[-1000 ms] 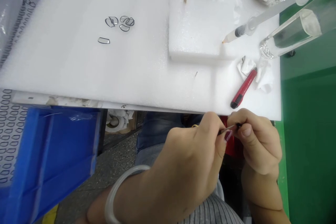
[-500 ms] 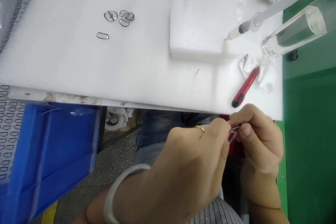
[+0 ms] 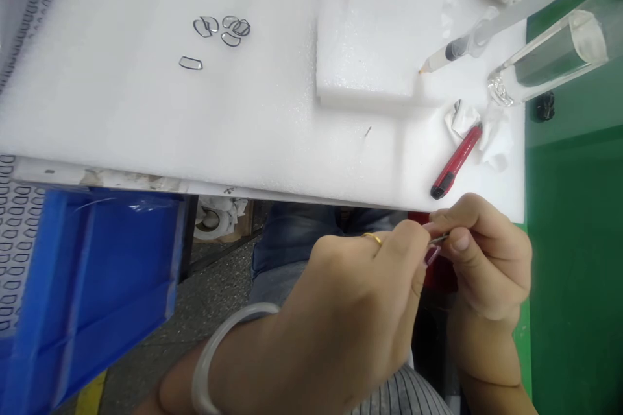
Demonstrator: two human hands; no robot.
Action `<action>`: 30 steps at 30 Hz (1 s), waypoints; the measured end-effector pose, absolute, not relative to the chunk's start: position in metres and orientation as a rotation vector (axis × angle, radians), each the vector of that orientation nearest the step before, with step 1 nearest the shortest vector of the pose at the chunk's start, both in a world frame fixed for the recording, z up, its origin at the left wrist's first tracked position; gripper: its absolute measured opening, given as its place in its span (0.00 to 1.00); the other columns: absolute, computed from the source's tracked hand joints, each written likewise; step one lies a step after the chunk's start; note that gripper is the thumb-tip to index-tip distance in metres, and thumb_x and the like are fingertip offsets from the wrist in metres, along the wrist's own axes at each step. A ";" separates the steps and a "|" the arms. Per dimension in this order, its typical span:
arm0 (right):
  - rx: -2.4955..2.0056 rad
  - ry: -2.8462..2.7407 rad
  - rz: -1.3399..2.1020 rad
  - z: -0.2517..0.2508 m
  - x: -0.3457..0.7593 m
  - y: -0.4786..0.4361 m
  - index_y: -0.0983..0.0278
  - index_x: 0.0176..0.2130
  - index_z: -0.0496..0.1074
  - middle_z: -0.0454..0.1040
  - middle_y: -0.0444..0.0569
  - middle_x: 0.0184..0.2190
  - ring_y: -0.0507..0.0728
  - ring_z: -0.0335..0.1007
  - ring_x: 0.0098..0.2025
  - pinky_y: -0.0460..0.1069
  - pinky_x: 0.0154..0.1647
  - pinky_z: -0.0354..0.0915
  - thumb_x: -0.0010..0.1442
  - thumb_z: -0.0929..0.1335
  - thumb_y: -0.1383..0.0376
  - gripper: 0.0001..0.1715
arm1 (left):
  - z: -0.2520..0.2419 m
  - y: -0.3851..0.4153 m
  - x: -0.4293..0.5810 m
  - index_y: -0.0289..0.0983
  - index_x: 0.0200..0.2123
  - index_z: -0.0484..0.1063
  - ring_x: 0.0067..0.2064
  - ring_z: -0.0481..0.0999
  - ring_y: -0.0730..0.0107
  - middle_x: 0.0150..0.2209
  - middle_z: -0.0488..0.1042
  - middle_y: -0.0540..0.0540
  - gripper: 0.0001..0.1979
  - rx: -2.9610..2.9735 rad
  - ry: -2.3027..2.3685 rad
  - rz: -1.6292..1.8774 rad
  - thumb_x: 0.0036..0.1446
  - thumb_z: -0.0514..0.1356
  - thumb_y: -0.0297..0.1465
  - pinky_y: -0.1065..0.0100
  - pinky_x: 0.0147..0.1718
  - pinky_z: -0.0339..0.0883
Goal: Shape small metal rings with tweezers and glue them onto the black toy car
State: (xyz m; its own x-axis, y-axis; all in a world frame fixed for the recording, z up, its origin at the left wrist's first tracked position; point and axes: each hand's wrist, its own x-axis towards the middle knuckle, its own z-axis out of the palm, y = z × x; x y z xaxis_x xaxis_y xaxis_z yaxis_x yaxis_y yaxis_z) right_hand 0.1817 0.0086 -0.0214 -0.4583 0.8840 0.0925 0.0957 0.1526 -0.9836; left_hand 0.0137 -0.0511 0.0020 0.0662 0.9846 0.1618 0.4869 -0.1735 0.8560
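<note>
Hands: left hand (image 3: 360, 298) and right hand (image 3: 487, 259) together, just past the near edge of the foam sheet

Grip: thin metal rod (image 3: 439, 240) clamped in the right thumb and forefinger, left fingertips pinched on it too; exact contact hidden by fingers

Rod position: between the fingertips, off the foam, short bare length showing

Left wrist/finger: pale bangle (image 3: 209, 356) on wrist, gold ring (image 3: 372, 238) on finger

Nearest on bench: red utility knife (image 3: 455, 162), just above the right hand, lying on the foam sheet (image 3: 146, 110) beside a crumpled white wipe (image 3: 496, 136)

Foam sheet: small clear D-shaped pieces (image 3: 224, 30) in a loose cluster, one more (image 3: 191, 63) lying just apart

Far right: syringe (image 3: 452, 50) resting against the raised foam block (image 3: 365, 45), clear acrylic rod (image 3: 549, 58) beside it

Below left: blue plastic bin (image 3: 97, 272) under the sheet edge
</note>
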 end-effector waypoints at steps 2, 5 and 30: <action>-0.937 -1.717 1.392 -0.021 0.183 0.010 0.60 0.36 0.76 0.68 0.41 0.21 0.49 0.58 0.21 0.49 0.18 0.55 0.70 0.69 0.60 0.10 | 0.002 -0.050 0.014 0.34 0.29 0.68 0.17 0.55 0.81 0.19 0.53 0.59 0.13 1.735 1.473 1.029 0.66 0.50 0.21 0.72 0.18 0.49; -0.903 -1.769 1.435 -0.022 0.188 0.016 0.60 0.36 0.75 0.66 0.41 0.20 0.50 0.58 0.21 0.48 0.18 0.55 0.71 0.68 0.61 0.11 | 0.000 -0.048 0.014 0.33 0.29 0.68 0.17 0.55 0.81 0.19 0.53 0.59 0.13 1.744 1.475 1.027 0.65 0.50 0.21 0.72 0.18 0.49; -0.830 -1.745 1.319 -0.023 0.183 0.012 0.60 0.44 0.81 0.77 0.46 0.30 0.53 0.70 0.29 0.50 0.27 0.65 0.70 0.69 0.60 0.10 | 0.002 -0.052 0.011 0.33 0.29 0.70 0.18 0.57 0.80 0.19 0.56 0.58 0.13 1.811 1.514 0.995 0.64 0.51 0.20 0.71 0.18 0.51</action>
